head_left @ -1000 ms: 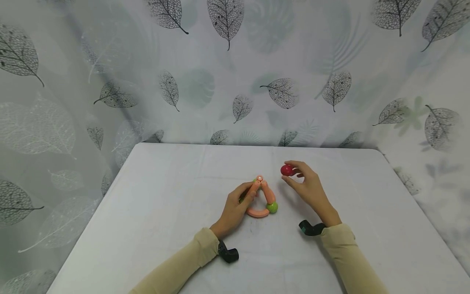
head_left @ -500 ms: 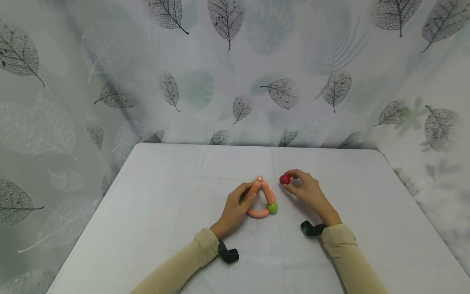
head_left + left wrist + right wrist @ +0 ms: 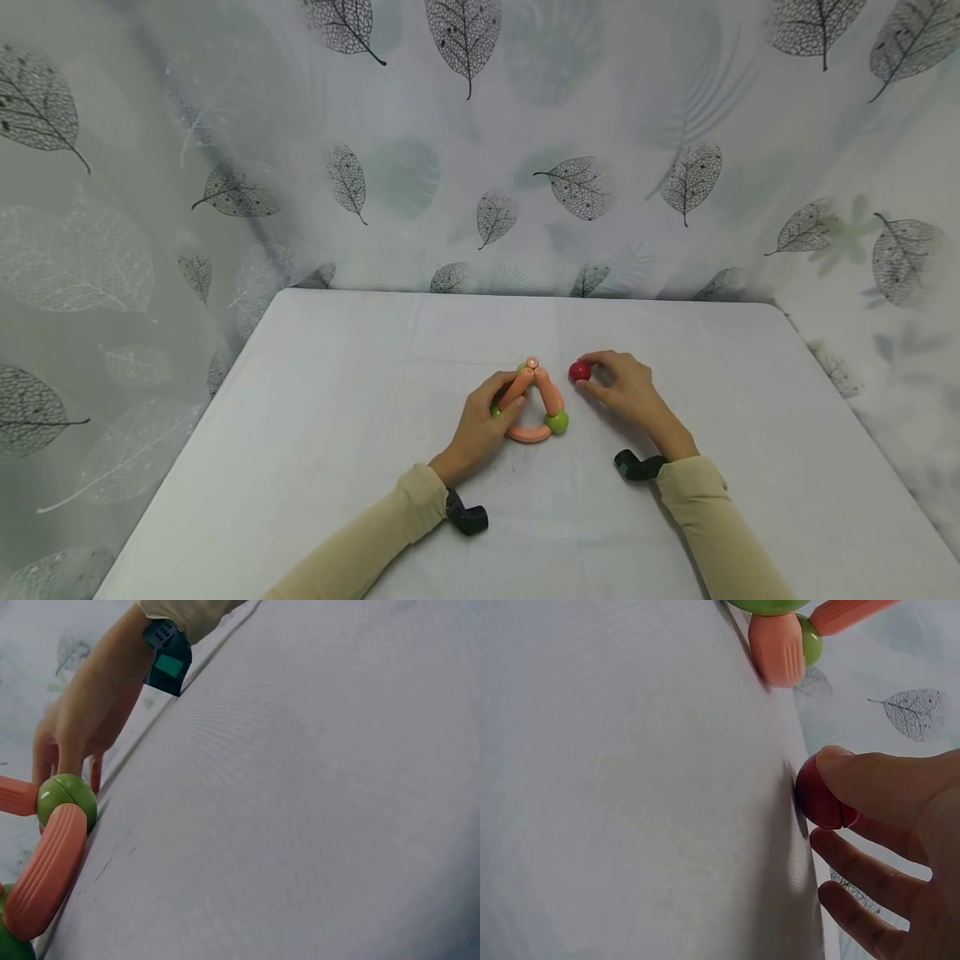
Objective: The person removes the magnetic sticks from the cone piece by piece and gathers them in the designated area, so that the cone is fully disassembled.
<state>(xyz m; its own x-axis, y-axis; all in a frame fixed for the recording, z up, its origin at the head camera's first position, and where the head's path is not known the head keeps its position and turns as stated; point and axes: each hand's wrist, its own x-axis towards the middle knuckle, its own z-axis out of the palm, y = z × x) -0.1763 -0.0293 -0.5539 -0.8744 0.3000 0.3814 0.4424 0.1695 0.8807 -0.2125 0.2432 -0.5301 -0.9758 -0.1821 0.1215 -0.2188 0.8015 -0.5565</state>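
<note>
My left hand [image 3: 477, 425] grips the left side of a toy assembly of orange rods and green balls. In the head view, a curved orange rod [image 3: 528, 434] forms its near side and a green ball [image 3: 557, 422] its right corner. Part of the left side is hidden by the fingers. To the right of the assembly, my right hand [image 3: 628, 393] pinches a red ball [image 3: 580, 371] between thumb and fingers. The right wrist view has this red ball [image 3: 817, 796] close to the tabletop, its shadow beside it, with a seam line showing. A gap separates ball and assembly.
A white cloth covers the table [image 3: 337, 375]. Behind and at the sides hangs a leaf-printed curtain [image 3: 420, 167]. Dark wrist cameras, one on the left wrist [image 3: 467, 515] and one on the right wrist [image 3: 637, 466], jut out over the table.
My right hand has come down and nearer with the red ball, which has also shifted slightly left toward the assembly. My left hand and the assembly have stayed put.
</note>
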